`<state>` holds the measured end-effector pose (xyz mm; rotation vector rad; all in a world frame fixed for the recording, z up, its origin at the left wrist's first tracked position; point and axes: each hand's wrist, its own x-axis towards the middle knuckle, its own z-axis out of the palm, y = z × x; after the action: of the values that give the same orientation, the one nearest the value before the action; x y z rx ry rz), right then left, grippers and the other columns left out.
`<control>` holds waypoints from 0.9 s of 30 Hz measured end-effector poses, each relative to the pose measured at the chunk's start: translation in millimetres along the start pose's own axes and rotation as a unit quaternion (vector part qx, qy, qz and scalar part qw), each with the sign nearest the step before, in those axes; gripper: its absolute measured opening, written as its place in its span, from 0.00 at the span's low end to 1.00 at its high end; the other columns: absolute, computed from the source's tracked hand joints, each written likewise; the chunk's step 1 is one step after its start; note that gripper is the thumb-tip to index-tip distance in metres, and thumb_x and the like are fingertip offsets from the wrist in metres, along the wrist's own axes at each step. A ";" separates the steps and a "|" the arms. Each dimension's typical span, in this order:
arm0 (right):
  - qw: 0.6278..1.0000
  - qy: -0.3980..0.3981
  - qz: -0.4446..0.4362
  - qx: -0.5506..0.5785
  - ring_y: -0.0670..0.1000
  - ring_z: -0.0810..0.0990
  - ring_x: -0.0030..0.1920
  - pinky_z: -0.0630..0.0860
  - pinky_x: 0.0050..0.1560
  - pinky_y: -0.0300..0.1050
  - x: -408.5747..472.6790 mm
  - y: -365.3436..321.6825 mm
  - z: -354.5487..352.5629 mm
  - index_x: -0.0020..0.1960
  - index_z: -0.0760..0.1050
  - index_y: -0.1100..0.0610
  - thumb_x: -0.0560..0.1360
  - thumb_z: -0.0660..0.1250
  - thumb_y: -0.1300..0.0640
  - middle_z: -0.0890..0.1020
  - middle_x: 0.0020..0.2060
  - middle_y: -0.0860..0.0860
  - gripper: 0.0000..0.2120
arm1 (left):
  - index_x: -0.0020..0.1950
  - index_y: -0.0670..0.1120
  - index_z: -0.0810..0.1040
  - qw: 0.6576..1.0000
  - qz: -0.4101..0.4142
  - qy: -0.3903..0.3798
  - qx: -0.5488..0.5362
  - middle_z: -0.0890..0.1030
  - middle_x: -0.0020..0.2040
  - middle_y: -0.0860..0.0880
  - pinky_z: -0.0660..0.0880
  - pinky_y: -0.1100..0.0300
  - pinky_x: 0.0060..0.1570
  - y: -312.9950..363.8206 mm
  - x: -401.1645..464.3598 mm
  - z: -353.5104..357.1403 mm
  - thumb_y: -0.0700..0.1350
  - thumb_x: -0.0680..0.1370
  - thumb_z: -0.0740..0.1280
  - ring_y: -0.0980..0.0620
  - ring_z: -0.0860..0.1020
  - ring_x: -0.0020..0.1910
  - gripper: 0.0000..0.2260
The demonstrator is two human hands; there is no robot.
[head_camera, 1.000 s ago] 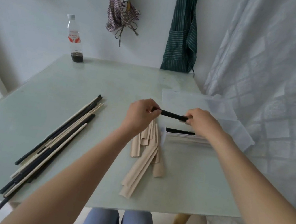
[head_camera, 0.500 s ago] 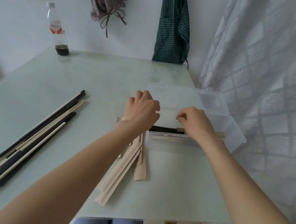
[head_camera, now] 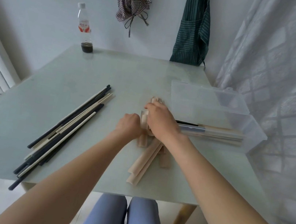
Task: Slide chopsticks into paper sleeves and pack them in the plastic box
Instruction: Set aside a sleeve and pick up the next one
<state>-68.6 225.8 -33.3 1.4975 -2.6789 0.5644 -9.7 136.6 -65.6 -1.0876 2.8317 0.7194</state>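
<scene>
Nearest the viewer, the person's knees in blue trousers (head_camera: 123,221) show under the front edge of the pale green glass-topped table (head_camera: 21,160). Just beyond that edge a loose heap of beige paper sleeves (head_camera: 144,161) fans out across the table, some overlapping, some pointing toward the person. Both hands work at the far end of this heap. The left hand (head_camera: 128,125) is curled into a fist against the sleeves, though what its grip encloses is hidden. The right hand (head_camera: 159,121) lies over the top of the heap with its fingers bent around one sleeve, apparently picking it out.

To the left, well apart from the hands, lies a slanted bundle of long bare chopsticks, black and cream (head_camera: 67,130), none yet sleeved. To the right, the clear plastic box (head_camera: 255,131) stands open with its lid folded back; several sleeved pairs (head_camera: 216,134) lie lengthwise inside it, near the right wrist.

The likely trouble is in the heap: the sleeves are light and tangled, so lifting one could drag its neighbours along or push some over the near edge. A pinch that flattens the sleeve's mouth would also make threading chopsticks harder.

At the far side stand a plastic bottle with dark liquid (head_camera: 84,29) and two aprons hanging on the wall (head_camera: 193,28).
</scene>
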 end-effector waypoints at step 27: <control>0.747 -0.061 0.235 0.618 0.50 0.82 0.37 0.76 0.42 0.44 20.9 -71.8 39.6 0.46 0.76 0.58 0.81 0.55 0.53 0.82 0.40 0.54 0.14 | 0.49 0.37 0.78 0.990 -0.039 0.129 0.040 0.76 0.50 0.38 0.71 0.50 0.45 -135.6 -24.5 -52.0 0.32 0.73 0.59 0.36 0.75 0.51 0.09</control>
<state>-14.4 161.9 -44.7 0.7400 -2.7364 2.7205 102.7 41.6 -70.3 -1.3614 2.9744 0.4848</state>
